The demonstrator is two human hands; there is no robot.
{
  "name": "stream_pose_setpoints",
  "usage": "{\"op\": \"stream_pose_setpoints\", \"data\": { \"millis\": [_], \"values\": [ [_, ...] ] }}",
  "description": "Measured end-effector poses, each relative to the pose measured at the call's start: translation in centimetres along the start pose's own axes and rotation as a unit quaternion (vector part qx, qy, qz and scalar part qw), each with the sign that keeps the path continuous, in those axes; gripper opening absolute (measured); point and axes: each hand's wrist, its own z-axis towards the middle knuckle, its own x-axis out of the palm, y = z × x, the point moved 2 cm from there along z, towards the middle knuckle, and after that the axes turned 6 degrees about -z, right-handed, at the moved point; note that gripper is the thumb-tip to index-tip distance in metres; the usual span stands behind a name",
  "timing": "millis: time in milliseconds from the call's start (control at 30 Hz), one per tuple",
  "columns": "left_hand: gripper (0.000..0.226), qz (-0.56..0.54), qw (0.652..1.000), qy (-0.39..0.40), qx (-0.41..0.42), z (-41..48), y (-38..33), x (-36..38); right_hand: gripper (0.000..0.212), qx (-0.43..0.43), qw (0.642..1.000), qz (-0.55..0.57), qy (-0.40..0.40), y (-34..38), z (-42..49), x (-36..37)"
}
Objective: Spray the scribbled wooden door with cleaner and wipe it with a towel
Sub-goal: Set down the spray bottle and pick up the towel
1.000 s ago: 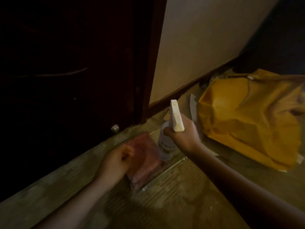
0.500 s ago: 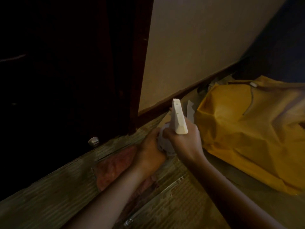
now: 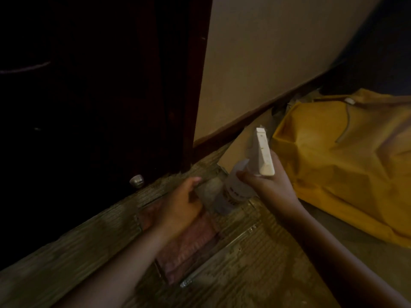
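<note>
spray bottle (image 3: 233, 192) is held tilted above the floor (image 3: 255, 274), between both hands. neck is clamped by the right hand (image 3: 270, 185), trigger head (image 3: 264, 152) sticking up past the fingers. lower body is cupped by the left hand (image 3: 180, 207), fingers curled on it. pink towel (image 3: 186, 247) lies flat on the floor under the left wrist, untouched. dark door (image 3: 89, 96) is upper left, well apart from the bottle. yellow bag (image 3: 344, 165) sits right.
</note>
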Motion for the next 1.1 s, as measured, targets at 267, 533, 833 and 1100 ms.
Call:
{"op": "stream_pose_setpoints", "data": {
  "millis": [267,533,833,1100],
  "values": [
    [0.042,0.032,0.997,-0.043,-0.061,-3.7,4.7,-4.4,0.030,0.107,0.985,0.060,-0.124,-6.0,-8.6,3.5],
    [0.038,0.102,0.991,-0.051,-0.076,-4.1,6.4,-5.7,0.062,0.123,0.959,-0.198,0.162,-8.6,-4.4,10.0],
    [0.025,0.136,0.977,-0.105,-0.127,-3.8,7.5,-7.3,0.049,0.089,0.951,-0.272,0.121,-8.9,-1.6,11.4],
    [0.005,0.092,0.989,-0.047,-0.105,-3.3,6.4,-6.2,0.024,0.110,0.954,-0.190,0.203,-9.3,-0.8,12.6]
  ]
}}
